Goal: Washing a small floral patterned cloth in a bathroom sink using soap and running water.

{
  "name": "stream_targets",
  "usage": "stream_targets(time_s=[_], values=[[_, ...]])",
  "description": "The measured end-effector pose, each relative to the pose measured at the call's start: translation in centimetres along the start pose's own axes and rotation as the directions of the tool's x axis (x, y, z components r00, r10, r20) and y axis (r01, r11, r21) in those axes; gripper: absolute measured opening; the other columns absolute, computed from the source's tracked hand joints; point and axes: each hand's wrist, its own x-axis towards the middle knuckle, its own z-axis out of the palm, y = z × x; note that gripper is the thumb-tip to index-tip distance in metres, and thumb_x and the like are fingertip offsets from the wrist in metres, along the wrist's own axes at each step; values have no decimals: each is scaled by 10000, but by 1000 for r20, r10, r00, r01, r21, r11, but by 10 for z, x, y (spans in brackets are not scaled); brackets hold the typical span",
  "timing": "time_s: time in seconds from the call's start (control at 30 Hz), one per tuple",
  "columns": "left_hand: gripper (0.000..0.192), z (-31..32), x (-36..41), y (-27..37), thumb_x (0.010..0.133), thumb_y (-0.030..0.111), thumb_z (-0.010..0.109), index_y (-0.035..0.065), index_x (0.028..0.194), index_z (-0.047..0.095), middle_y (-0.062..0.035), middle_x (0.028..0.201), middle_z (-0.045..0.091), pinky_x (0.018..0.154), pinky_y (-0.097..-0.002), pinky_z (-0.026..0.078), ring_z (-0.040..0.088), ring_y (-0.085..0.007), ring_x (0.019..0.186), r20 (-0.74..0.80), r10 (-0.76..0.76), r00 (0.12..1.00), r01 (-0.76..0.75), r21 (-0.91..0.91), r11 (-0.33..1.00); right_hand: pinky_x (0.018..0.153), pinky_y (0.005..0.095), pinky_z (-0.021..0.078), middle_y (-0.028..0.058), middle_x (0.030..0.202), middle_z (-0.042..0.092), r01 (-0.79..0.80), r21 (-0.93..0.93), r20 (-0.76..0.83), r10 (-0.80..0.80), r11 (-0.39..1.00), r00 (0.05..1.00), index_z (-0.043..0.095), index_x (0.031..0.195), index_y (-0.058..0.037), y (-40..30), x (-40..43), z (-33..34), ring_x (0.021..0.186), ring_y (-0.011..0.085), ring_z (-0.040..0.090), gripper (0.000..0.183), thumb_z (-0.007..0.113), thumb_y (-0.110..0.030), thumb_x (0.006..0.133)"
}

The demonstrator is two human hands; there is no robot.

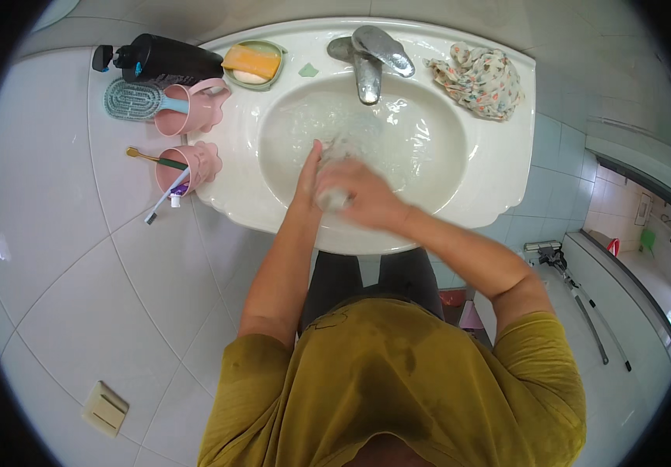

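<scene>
Both hands are over the front left part of a white ceramic washbasin [470, 204] that has water in its bowl. My left hand [310, 175] is edge-on, with its fingers towards the tap. Against its palm, my right hand [364, 192] is blurred and its fingers are curled around a pale whitish thing [334, 199], too blurred to name. A splash of water [347, 146] shows just beyond the fingers. Behind the hands stands a chrome tap [369, 76]; whether water runs from it is hard to tell.
A crumpled flower-print cloth [478, 82] lies on the rim at right. At left are a green soap dish [277, 73] with orange and white soap, a black pump bottle [178, 60], a pink cup [181, 117] with a blue hairbrush [134, 100], and another pink cup [195, 166] holding toothbrushes.
</scene>
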Motion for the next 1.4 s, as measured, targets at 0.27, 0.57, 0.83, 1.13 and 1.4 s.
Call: stream_targets(time_s=[0.27, 0.57, 0.83, 1.13, 1.4], values=[[442, -1, 9, -26, 915, 372, 436, 46, 1210, 478, -107, 1189, 518, 913, -342, 423, 513, -213, 1055, 321, -4, 947, 114, -326, 938, 688, 379, 446, 82, 862, 559, 45, 62, -22, -44, 997, 999, 562, 887, -118, -10, 20, 22, 825, 290, 548, 284, 626, -141, 612], [356, 61, -22, -37, 943, 219, 352, 21, 1234, 411, -96, 1120, 545, 796, -335, 477, 562, -193, 920, -116, 136, 984, -116, 166, 979, 701, 384, 460, 111, 846, 601, -174, -376, -98, 147, 910, 984, 574, 896, -99, 90, 21, -62, 800, 311, 572, 267, 601, -204, 652], [467, 0, 4, -8, 787, 100, 600, 121, 1238, 481, -212, 1313, 315, 893, -366, 411, 439, -359, 1126, 246, 657, 713, -279, 959, -56, 943, 433, 332, 76, 1157, 495, -165, -631, 72, 270, 758, 960, 526, 1124, -146, 80, -17, -83, 1135, 269, 423, 499, 613, -157, 633], [475, -46, 69, -32, 776, 177, 538, 129, 1247, 498, -195, 1413, 214, 1050, -459, 187, 217, -380, 1291, 241, 309, 920, 62, 689, -722, 1033, 573, 126, 116, 1364, 327, -134, -874, 154, 528, 467, 835, 426, 1288, -213, 143, -34, -9, 1309, 316, 199, 573, 563, -160, 735], [497, -10, 63, -3, 837, 320, 506, 96, 1276, 446, -133, 1338, 375, 1037, -438, 224, 301, -257, 1268, 198, 160, 967, -164, 965, -202, 887, 408, 416, 99, 1051, 578, -715, -91, -14, 717, 693, 697, 638, 1000, -118, 145, 11, -37, 1026, 310, 528, 314, 469, -60, 741]])
